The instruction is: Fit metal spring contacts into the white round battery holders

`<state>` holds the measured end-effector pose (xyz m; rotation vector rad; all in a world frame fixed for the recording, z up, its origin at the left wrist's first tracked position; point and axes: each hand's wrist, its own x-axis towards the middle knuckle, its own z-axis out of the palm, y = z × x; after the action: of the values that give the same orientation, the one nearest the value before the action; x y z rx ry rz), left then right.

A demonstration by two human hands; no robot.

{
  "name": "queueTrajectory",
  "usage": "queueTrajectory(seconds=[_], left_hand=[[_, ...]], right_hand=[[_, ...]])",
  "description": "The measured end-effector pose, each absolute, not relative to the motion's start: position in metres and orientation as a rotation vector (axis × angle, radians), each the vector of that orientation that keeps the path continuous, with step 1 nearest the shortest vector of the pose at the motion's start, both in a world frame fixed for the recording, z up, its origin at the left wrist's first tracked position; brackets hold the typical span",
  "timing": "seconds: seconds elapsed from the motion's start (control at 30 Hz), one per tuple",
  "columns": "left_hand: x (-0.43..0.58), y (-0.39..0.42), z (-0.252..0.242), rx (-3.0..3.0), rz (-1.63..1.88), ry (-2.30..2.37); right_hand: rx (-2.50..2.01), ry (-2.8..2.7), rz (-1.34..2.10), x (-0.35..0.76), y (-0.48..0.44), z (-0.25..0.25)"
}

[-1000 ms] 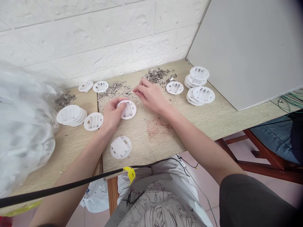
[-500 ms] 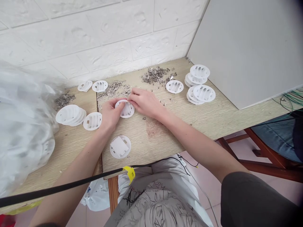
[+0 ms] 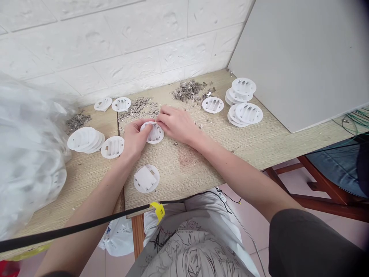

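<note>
A round white plastic disc [image 3: 154,134] with slots and small metal pieces is held at the middle of the table. My left hand [image 3: 136,137] grips it from the left, thumb on its face. At the disc's upper edge, my right hand [image 3: 176,124] has its fingers pinched together; whatever they hold is too small to make out. Behind my hands lie heaps of small metal parts [image 3: 140,109]. Nearer the front edge rests another white disc [image 3: 146,178] with a square back facing up.
White disc stacks stand at the right [image 3: 249,113] and left [image 3: 83,139]. A large clear plastic bag [image 3: 31,154] fills the left side. A grey panel [image 3: 300,61] leans at the right, and a black strap [image 3: 86,225] crosses in front.
</note>
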<state>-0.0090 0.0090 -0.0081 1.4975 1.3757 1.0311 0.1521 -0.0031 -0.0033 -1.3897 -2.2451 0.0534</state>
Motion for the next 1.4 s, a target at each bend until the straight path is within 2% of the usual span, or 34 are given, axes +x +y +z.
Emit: queueTrajectory(seconds=[0.33,0.7,1.1,1.4], left_hand=[[-0.011,0.011,-0.012,1.529,1.026,1.337],[-0.013,0.011,-0.015,1.573,1.024,1.289],[-0.012,0.008,-0.012,1.44,1.066,1.173],[-0.013,0.006,0.0,1.238,1.185,0.974]], right_hand=[[-1.478,-2.253,0.058,0.152,-0.001,-0.003],[-1.382,-2.188,0.169,0.155,0.001,-0.009],[-1.357,-2.078,0.431,0.152,0.003,-0.009],[-1.236,-1.721,0.759,0.153,0.009,-0.011]])
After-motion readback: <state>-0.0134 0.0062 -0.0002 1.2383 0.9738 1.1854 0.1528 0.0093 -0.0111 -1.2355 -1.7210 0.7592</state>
